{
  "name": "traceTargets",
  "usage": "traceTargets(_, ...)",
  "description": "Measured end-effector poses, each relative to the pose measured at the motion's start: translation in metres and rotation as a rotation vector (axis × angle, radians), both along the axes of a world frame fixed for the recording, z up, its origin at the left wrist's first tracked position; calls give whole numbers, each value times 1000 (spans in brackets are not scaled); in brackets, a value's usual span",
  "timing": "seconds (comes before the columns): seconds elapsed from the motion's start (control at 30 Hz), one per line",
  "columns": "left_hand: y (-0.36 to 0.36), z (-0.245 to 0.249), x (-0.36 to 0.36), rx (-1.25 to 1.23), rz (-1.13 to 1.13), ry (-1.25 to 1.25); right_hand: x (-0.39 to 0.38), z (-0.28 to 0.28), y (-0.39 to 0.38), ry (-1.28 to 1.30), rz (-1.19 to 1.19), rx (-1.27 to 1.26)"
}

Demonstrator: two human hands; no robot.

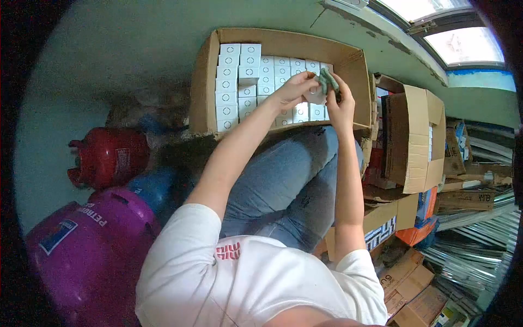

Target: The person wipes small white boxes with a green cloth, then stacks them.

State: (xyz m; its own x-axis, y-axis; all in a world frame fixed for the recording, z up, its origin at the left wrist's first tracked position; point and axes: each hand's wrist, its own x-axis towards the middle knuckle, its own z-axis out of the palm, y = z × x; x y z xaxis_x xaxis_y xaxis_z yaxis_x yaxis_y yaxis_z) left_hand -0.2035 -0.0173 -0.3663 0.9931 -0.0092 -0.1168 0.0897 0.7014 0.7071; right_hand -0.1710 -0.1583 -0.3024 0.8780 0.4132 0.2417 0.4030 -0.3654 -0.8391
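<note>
My left hand [294, 91] is closed on a small white item [315, 96], perhaps a small box; its exact kind is hard to make out. My right hand [341, 104] pinches a crumpled green cloth [327, 80], which lies against the white item. Both hands are close together above a big open cardboard box [201, 82]. Inside it stand rows of small white boxes [226, 98], each with a round mark on its top. The stacks at the left side rise higher than those in the middle.
Purple [92, 245], red [114, 157] and blue [155, 188] gas cylinders stand at the left. More open cartons [417, 136] are on the right, beside bundles of metal strips [468, 256]. A window [463, 46] is at the upper right.
</note>
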Motion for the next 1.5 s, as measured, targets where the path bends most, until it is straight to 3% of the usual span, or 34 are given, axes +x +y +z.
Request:
traceTargets(0.1, -6, -5, 0, 139, 147, 142, -3, 4, 2, -182, 81, -122)
traceTargets(0.2, 3, -6, 0, 539, 290, 240, -12, 17, 3, -362, 18, -304)
traceTargets(0.23, -2, -5, 3, 547, 477, 261, -13, 20, 3, -378, -35, -360)
traceTargets(0.3, 3, -3, 0, 570, 501, 234, -13, 23, 4, -392, -90, -392)
traceTargets(0.47, -2, -1, 2, 567, 653, 296, -42, 20, 24, -456, 47, -397)
traceTargets(0.63, 1, -7, -3, 634, 651, 154, -16, 14, 7, -364, -155, -446)
traceTargets(0.87, 7, -11, 5, 695, 563, 175, -47, 3, 23, -392, 22, -235)
traceTargets(0.93, 5, -11, 4, 804, 564, 147, -42, 10, 17, -320, -51, -356)
traceTargets(1.07, 2, -18, 8, 745, 621, 164, -26, 7, 8, -311, -160, -365)
traceTargets(1.17, 7, -19, 9, 726, 568, 181, -45, 6, 17, -454, 4, -313)
traceTargets(1.2, 8, -16, 8, 735, 542, 181, -52, 10, 17, -342, 21, -333)
traceTargets(1.37, 4, -14, 4, 801, 595, 70, -20, 4, -2, -306, -201, -425)
traceTargets(1.5, 4, -10, 5, 751, 580, 142, -37, -1, 9, -414, -34, -272)
